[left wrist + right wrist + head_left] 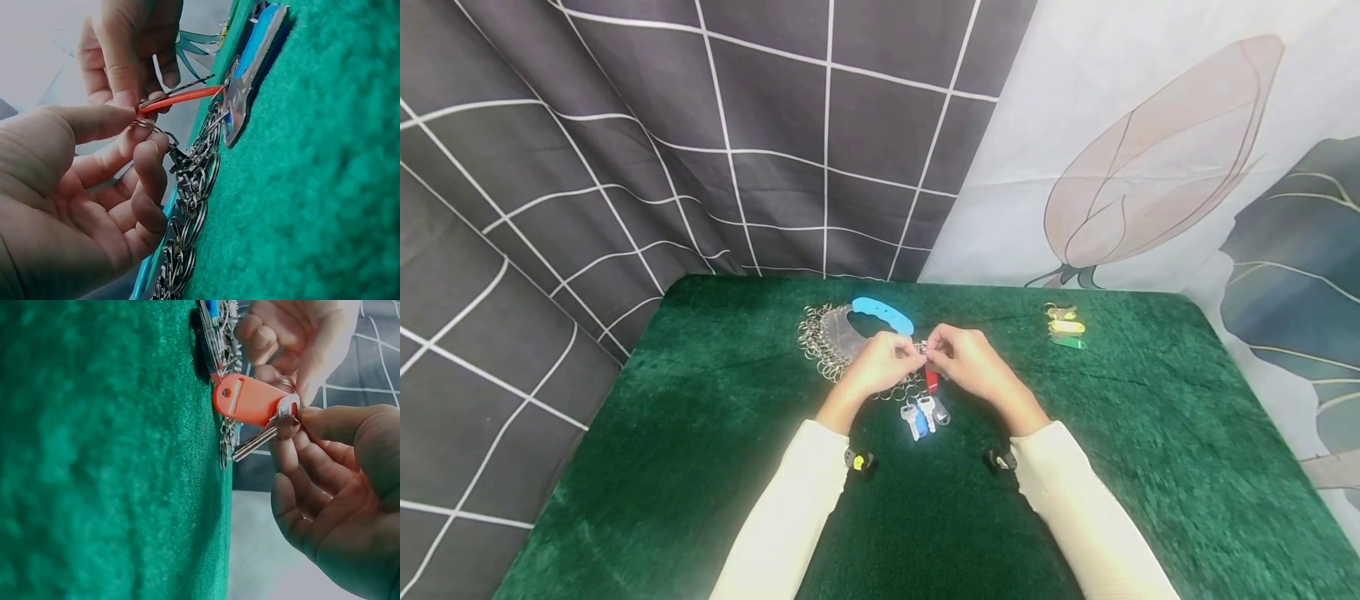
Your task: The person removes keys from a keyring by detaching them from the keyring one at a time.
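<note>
My left hand (883,364) pinches a metal split ring (150,127) between thumb and fingers, seen in the left wrist view. This ring belongs to a chain of linked rings (194,181). Facing it, my right hand (973,362) pinches a silver key (256,444) and the end of a red key tag (253,400). The fingertips of both hands nearly meet, partly covering where ring, tag and key join. Below the hands, more keys (911,417) with a blue tag (922,423) and a dark grey tag (942,412) lie on the cloth.
A light-blue curved handle (883,315) lies beyond my hands, joined to a clear piece fringed with many rings (816,346). At the right rest a yellow key tag (1066,327) and a green key tag (1070,342). Green cloth (700,467) covers the table; curtains (775,108) stand behind.
</note>
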Demonstrator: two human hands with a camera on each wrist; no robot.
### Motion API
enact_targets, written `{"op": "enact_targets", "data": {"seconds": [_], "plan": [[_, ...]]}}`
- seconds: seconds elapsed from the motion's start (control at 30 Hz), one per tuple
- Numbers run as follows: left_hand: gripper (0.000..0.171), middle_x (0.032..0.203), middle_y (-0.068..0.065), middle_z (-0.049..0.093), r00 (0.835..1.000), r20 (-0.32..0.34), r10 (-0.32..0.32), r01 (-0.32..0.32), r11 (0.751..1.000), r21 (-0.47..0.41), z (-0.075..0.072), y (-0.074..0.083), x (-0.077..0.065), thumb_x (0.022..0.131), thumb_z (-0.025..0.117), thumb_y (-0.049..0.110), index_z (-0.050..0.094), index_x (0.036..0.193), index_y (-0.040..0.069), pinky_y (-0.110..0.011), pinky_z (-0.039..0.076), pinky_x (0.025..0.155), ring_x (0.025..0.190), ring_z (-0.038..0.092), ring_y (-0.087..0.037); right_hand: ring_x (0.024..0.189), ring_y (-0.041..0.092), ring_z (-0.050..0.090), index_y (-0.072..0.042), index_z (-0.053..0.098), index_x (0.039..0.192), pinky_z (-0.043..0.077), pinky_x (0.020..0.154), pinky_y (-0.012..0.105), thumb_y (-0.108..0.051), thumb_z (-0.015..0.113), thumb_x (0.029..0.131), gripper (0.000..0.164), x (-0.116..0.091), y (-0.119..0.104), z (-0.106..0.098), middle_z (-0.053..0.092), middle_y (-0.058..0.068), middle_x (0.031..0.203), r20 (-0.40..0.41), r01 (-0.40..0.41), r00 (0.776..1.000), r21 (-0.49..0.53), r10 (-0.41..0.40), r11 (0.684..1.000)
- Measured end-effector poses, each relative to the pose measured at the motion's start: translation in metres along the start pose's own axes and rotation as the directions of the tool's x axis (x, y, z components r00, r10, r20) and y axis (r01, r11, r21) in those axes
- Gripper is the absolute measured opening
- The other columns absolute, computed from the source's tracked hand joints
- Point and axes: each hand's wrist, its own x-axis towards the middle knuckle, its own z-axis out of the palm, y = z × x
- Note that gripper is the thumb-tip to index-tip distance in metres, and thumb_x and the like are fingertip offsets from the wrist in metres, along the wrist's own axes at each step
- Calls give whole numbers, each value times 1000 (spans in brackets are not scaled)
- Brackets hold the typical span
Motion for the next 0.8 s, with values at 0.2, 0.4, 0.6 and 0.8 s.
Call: {"op": "enact_targets", "data": {"seconds": [0.2, 0.4, 0.6, 0.8], "plan": [[12, 74, -7, 67, 1000, -1, 2, -2, 999, 33, 1, 0, 1, 88, 68, 16, 70, 80, 7, -27, 51, 57, 61, 60, -16, 61, 15, 59, -11, 63, 90, 53, 54, 32, -16, 66, 90, 5, 0, -1, 1, 67, 2, 74, -14, 30, 999, -14, -30, 999], [10, 75, -8, 68, 999, -35, 37, -37, 999, 14, 1, 1, 0, 85, 71, 12, 68, 76, 8, -31, 53, 63, 65, 61, -17, 61, 14, 60, -12, 63, 89, 54, 53, 32, -15, 66, 90, 5, 0, -1, 1, 67, 3, 74, -21, 8, 1000, -15, -8, 1000], [9, 73, -8, 68, 999, -27, 18, -18, 1000, -19, 1, 0, 0, 85, 70, 11, 69, 76, 7, -29, 53, 59, 62, 62, -16, 60, 14, 60, -12, 63, 88, 54, 53, 32, -15, 67, 89, 5, 0, -1, 1, 68, 3, 74, -29, -1, 1000, -15, 1, 1000], [13, 69, -6, 64, 1000, 6, -31, 31, 999, -18, 3, 0, 1, 88, 67, 16, 68, 78, 7, -25, 47, 53, 58, 59, -15, 60, 14, 59, -12, 63, 88, 53, 53, 32, -15, 67, 89, 5, 1, -1, 2, 67, 2, 73, -24, 32, 999, -27, -32, 999]]}}
